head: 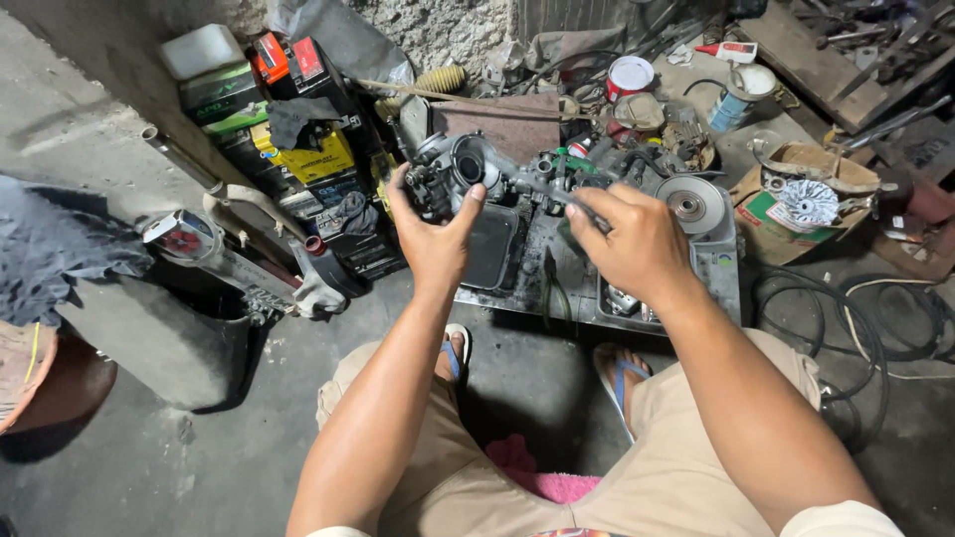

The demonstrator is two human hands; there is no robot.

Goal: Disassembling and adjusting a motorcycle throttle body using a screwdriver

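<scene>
My left hand holds a grimy metal carburetor up in front of me, thumb on its round opening. My right hand grips a slim tool, apparently a screwdriver, whose shaft points left and meets the carburetor's side. Both hands hover over a dirty grey metal tray on the floor, which holds a dark rectangular pan and a round pulley disc. My knees and sandalled feet show below.
Stacked boxes and vehicle batteries stand at the back left beside a grey exhaust muffler. A cardboard box with a fan-shaped part, cans, black cables and a pink cloth lie around.
</scene>
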